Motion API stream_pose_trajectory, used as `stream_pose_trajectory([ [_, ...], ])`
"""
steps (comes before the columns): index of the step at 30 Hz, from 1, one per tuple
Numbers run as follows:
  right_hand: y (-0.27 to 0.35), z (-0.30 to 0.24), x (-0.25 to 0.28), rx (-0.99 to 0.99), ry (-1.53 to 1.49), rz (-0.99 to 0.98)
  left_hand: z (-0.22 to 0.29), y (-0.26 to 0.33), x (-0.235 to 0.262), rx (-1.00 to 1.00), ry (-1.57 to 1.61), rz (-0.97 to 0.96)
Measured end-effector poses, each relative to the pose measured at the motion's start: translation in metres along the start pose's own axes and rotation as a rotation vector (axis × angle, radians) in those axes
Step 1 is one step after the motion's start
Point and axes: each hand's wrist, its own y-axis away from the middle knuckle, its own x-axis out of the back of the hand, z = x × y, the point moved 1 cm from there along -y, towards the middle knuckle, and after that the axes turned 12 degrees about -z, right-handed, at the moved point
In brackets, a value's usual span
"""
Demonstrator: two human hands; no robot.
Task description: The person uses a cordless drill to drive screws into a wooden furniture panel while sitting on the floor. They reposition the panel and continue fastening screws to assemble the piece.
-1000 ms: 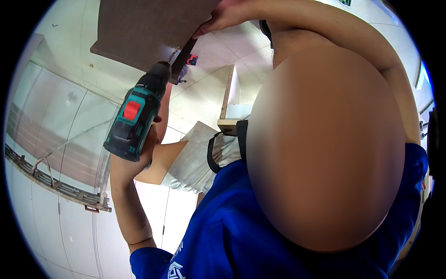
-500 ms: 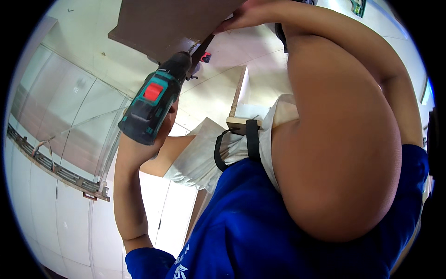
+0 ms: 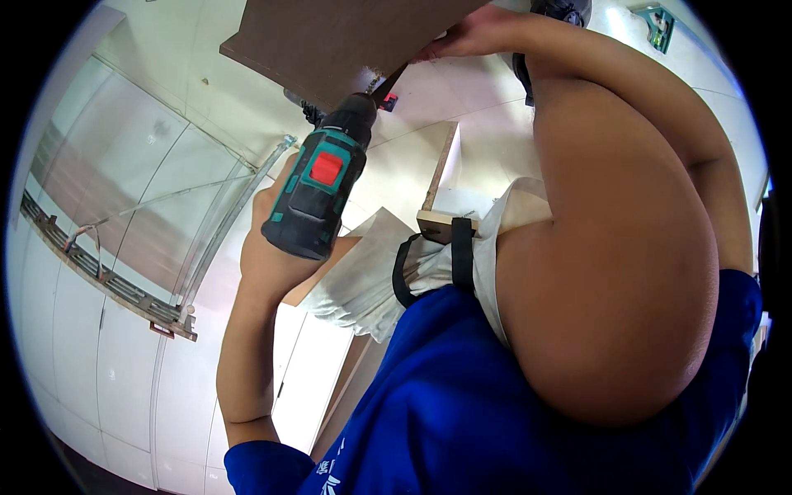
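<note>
My left hand (image 3: 268, 235) is closed around the grip of a black and teal cordless drill (image 3: 322, 169) with a red patch on top. A twisted bit (image 3: 374, 86) points from its chuck to a chipped spot near the edge of a brown board (image 3: 346, 41). Whether the tip is inside the board cannot be made out. My right arm reaches around my raised knee, and my right hand (image 3: 474, 35) grips the board's right edge; some of its fingertips are hidden.
Left of me stands a metal frame (image 3: 223, 227) with a slatted rail, before white panels (image 3: 124, 363). A pale panel with a raw wooden edge (image 3: 441, 165) is near my lap. A small red and black object (image 3: 388, 102) lies beyond the drill, and a teal tool (image 3: 657, 29) lies far right.
The drill and my left hand have shifted right, and the board appears farther right too. The whole view has moved slightly. Both hands keep their holds.
</note>
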Motion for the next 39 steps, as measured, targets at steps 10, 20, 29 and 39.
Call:
stream_pose_trajectory([
  [10,-0.002,0.033,-0.016,-0.156,-0.178,-0.104,0.0,0.004,-0.001,-0.009,-0.062,-0.071],
  [20,0.005,0.025,-0.012,-0.04,-0.058,-0.013,0.002,-0.006,0.002,0.061,0.045,-0.052],
  [29,0.002,0.018,-0.007,-0.044,-0.053,-0.056,0.001,-0.002,-0.001,0.075,0.153,-0.029],
  [39,0.006,0.021,-0.007,-0.046,-0.088,0.006,0.016,-0.006,-0.002,0.167,0.148,-0.05],
])
